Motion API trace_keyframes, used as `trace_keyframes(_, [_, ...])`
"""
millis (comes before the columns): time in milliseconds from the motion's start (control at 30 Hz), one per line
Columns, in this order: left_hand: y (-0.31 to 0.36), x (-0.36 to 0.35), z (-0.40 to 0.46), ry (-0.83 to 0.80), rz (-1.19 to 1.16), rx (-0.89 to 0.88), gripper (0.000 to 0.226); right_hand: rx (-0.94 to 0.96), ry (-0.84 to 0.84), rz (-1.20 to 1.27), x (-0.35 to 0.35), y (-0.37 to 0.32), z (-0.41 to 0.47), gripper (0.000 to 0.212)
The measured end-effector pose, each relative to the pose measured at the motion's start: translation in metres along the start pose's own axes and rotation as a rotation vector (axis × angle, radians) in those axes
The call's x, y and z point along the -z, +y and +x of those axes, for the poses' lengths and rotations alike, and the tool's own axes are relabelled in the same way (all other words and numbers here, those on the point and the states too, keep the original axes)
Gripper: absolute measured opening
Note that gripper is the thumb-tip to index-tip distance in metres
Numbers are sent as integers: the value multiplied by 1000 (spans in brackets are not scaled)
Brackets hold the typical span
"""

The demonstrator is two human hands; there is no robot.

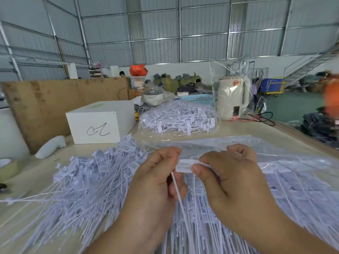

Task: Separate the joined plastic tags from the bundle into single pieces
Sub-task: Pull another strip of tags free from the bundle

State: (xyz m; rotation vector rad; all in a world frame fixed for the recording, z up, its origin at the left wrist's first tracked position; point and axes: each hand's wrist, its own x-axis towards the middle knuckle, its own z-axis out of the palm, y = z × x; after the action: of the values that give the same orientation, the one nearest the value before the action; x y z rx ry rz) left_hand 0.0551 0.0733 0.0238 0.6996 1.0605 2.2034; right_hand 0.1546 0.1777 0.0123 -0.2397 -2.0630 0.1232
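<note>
Seen from the head camera, 2 bare hands meet over a table (238, 129) heaped with white plastic tags. The left hand (156, 182) has its fingers curled in, pinching the left end of a small joined piece of tags (185, 165) between thumb and fingers, and a thin white tail (177, 189) runs down from that hand across the palm. The right hand (229, 178) pinches the right end of the same piece, its thumb (197, 169) pressed flat on the front and the other fingers curled behind. The piece is held level between the 2 hands, above the table and apart from the heaps. Below and to the left lies a loose pile of tags (86, 182), their flat heads toward the far side and their tails fanning toward the near edge. Under the right hand and spreading right lies a bundle of tags (286, 182) partly covered by clear plastic film. Farther back sits a clear bag of tags (178, 118). Left of it stands a white box (99, 123) with a black scribble on its front, and behind the bag on the right stands a cream kettle (232, 99) wrapped in a clear bag. A brown cardboard sheet (45, 105) leans behind the box.
</note>
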Motion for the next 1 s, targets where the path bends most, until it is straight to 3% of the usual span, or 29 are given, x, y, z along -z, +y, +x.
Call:
trace_keyframes(133, [2, 0, 2, 36, -21, 41, 9, 101, 71, -124, -3, 0, 0, 25])
trace_keyframes(300, [0, 13, 10, 48, 337, -42, 22, 212, 103, -182, -7, 5, 1, 27])
trace_keyframes(500, [31, 33, 20, -277, 522, 248, 17, 257, 44, -138, -6, 7, 1, 31])
trace_keyframes(600, [33, 36, 23, -180, 526, 277, 34, 286, 25, -144, -8, 6, 1, 32])
trace_keyframes(700, [26, 31, 21, -83, 352, 361, 40, 316, 18, -159, -7, 6, 0, 32])
trace_keyframes(867, [24, 29, 20, -28, 64, 510, 31, 373, 43, -213, -4, 0, 2, 29])
trace_keyframes(933, [22, 27, 20, 28, 29, 486, 27, 387, 38, -210, -6, -2, 2, 29])
trace_keyframes(1000, [22, 34, 27, 155, 128, 347, 24, 365, 48, -182, -4, -2, 2, 32])
